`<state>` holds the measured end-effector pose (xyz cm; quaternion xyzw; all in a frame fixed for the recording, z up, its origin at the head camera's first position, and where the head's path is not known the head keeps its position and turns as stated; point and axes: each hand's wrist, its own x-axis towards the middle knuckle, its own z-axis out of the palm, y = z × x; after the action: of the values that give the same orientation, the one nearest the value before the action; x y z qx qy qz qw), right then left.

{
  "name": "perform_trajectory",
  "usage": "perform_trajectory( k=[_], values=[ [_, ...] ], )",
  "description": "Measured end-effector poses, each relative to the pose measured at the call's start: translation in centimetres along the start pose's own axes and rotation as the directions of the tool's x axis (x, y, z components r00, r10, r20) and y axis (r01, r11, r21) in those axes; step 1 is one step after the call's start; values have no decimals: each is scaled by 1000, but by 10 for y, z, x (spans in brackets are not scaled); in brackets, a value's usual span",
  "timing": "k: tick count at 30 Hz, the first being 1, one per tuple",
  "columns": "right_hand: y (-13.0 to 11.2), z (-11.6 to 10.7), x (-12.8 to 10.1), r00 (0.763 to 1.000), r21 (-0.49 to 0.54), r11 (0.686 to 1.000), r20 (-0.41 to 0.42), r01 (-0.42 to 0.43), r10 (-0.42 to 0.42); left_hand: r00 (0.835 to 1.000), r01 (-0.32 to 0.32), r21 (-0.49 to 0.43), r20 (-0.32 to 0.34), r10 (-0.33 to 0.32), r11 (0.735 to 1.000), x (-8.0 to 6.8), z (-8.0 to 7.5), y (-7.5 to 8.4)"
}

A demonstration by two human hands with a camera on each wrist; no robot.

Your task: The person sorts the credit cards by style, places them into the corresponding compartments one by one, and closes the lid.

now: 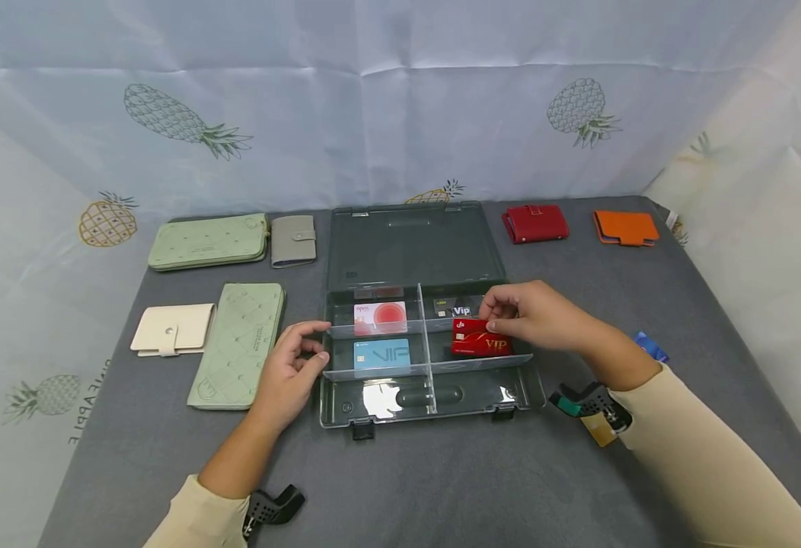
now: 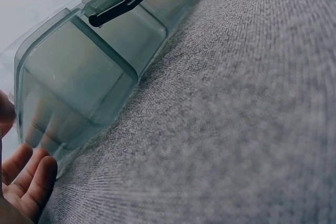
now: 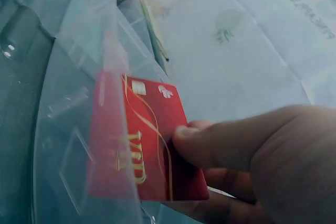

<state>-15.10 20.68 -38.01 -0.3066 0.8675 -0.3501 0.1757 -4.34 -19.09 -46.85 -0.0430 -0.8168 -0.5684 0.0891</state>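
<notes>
A red VIP card [image 1: 470, 339] is pinched between the thumb and fingers of my right hand [image 1: 534, 312]. In the right wrist view its lower part shows through a clear divider [image 3: 65, 103] in the dark translucent box [image 1: 483, 394]. My left hand [image 1: 289, 374] rests its fingertips against the box's left wall, fingers loosely bent. In the left wrist view these fingers [image 2: 32, 179] lie along the outer wall. A pink card [image 1: 380, 316] and a blue VIP card [image 1: 381, 354] stand in the left compartments. Behind the red card is a black Vip card [image 1: 447, 307].
The box lid [image 1: 414, 243] lies open at the back. Green wallets [image 1: 239, 346], a grey wallet [image 1: 294, 242] and a cream wallet [image 1: 173, 327] lie left. Red [image 1: 536, 224] and orange [image 1: 625, 227] wallets lie back right. A gold card [image 1: 599, 431] and blue item [image 1: 651, 347] sit near my right forearm.
</notes>
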Motion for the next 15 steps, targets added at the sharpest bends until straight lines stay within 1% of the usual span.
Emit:
perform_trajectory(
  k=[5, 9, 13, 15],
  values=[
    [-6, 14, 1, 999, -114, 993, -14, 27, -29, 1000, 6, 5, 0, -6, 1000, -1, 0, 2],
    [-7, 24, 2, 997, -219, 974, -35, 60, -70, 1000, 6, 10, 2, -6, 1000, -1, 0, 2],
    [-7, 30, 2, 995, -297, 953, -62, 54, -76, 1000, 4, 8, 2, -4, 1000, 0, 0, 3],
    [-7, 31, 1, 995, -314, 948, -67, 49, -74, 1000, 5, 5, 1, -5, 1000, 0, 0, 3]
  ],
)
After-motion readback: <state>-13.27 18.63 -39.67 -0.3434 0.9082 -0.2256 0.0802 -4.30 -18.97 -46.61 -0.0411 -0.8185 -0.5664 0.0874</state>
